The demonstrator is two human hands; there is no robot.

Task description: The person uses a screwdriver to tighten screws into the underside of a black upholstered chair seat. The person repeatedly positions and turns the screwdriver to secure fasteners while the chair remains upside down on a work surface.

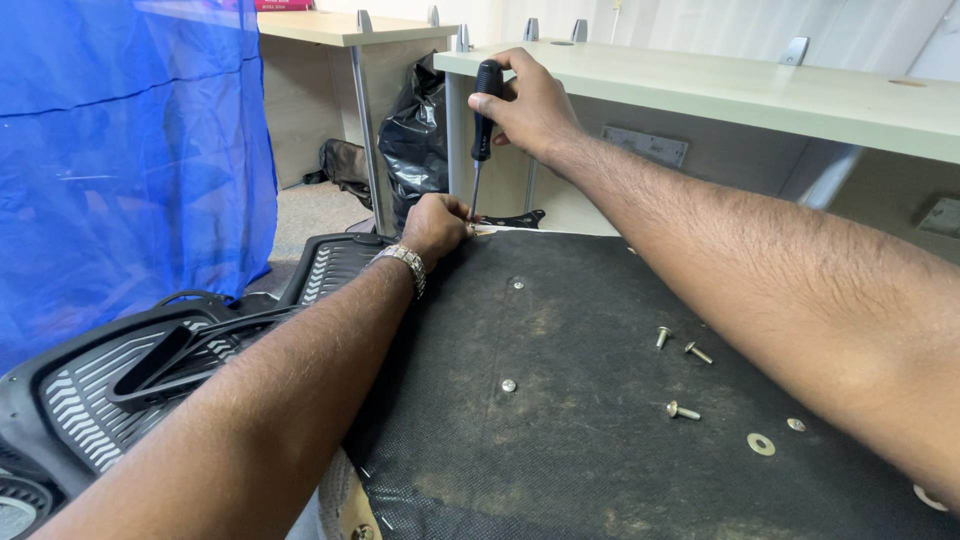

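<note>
Gripping the black handle of a screwdriver [482, 120], my right hand [530, 105] is closed tight around it, holding the tool upright with its thin shaft pointing down to the far edge of the upturned chair seat [560, 420]. My left hand [437, 225] sits right at the tip, fingers curled in and pinched at the spot where the shaft meets the seat; whatever it pinches is too small for me to make out. A metal watch [405, 262] circles that wrist. The seat's black fabric underside fills the lower right of my view, dusty in patches. On it lie three loose bolts [682, 410], close together, and just beside them a flat washer [761, 444]. Two more fasteners sit flush in the fabric nearer the middle. To the left of the seat I see the black ribbed plastic chair back [110, 390] lying flat. Behind my hands stands a pale desk [720, 90], and a blue sheet [130, 150] hangs at left.
</note>
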